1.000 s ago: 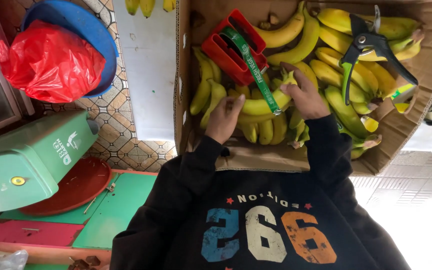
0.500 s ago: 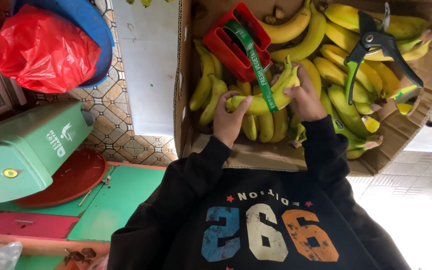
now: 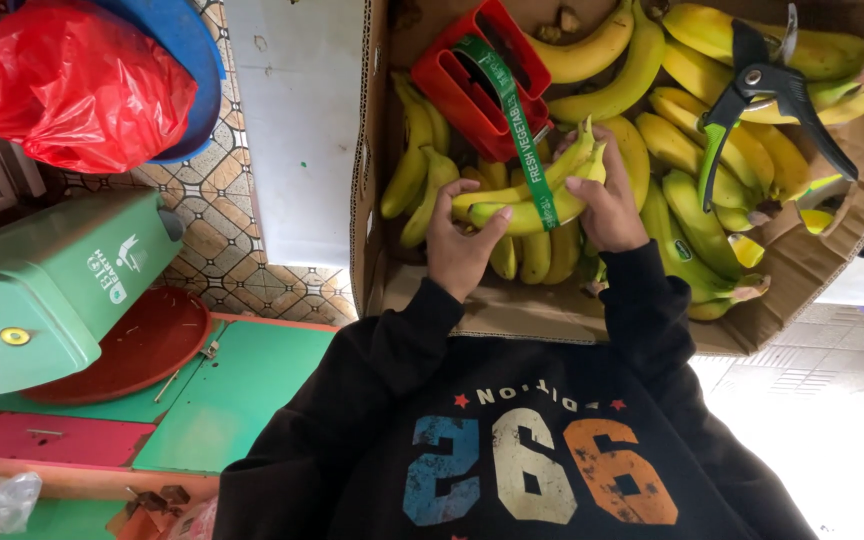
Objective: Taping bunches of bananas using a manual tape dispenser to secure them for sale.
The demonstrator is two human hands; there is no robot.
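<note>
Left hand (image 3: 460, 240) and right hand (image 3: 607, 200) grip banana bunch (image 3: 527, 195); stems pointing up-right.

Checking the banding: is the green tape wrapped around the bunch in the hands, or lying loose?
Partly wrapped: the green tape runs from the red dispenser across the banana bunch between both hands. Underneath is hidden.

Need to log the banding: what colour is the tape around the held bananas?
Green with white print; the tape shows best in the head view, wrapped round the bananas.
</note>
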